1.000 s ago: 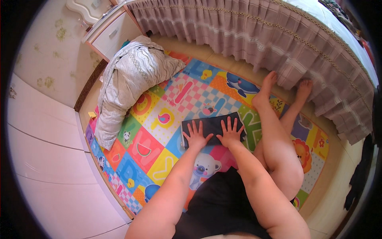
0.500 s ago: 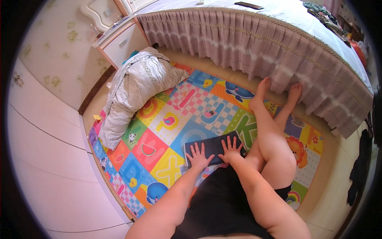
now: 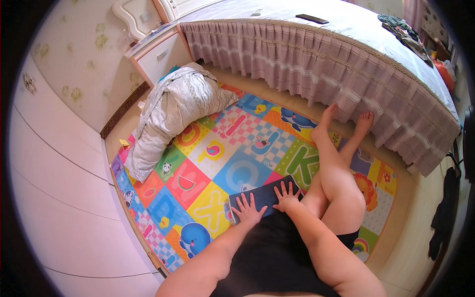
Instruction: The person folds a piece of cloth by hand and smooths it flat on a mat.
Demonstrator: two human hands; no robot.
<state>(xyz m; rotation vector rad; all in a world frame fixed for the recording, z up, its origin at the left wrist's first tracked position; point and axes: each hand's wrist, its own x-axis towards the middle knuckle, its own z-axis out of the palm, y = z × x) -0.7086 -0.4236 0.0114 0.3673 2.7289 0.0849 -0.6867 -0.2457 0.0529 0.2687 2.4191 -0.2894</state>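
A flat, dark navy rectangle that looks like folded cloth [image 3: 266, 196] lies close in front of my body, over the colourful play mat [image 3: 210, 205]. My left hand [image 3: 249, 210] rests palm down on its left part, fingers spread. On its right part my right hand [image 3: 287, 196] is also laid flat with the fingers apart. A paler edge shows along the cloth's left side. My black clothing hides part of its near edge.
My bare legs [image 3: 334, 183] stretch out on the right toward the bed skirt [image 3: 297, 64]. A bundled pale quilt [image 3: 178, 104] lies at the mat's far left, by a white nightstand [image 3: 161, 57]. A white cabinet front [image 3: 64, 188] runs along the left. A dark flat object [image 3: 312, 19] is on the bed.
The view has shifted slightly, so the bed and quilt sit a little lower and further right. Both hands stay flat on the dark cloth.
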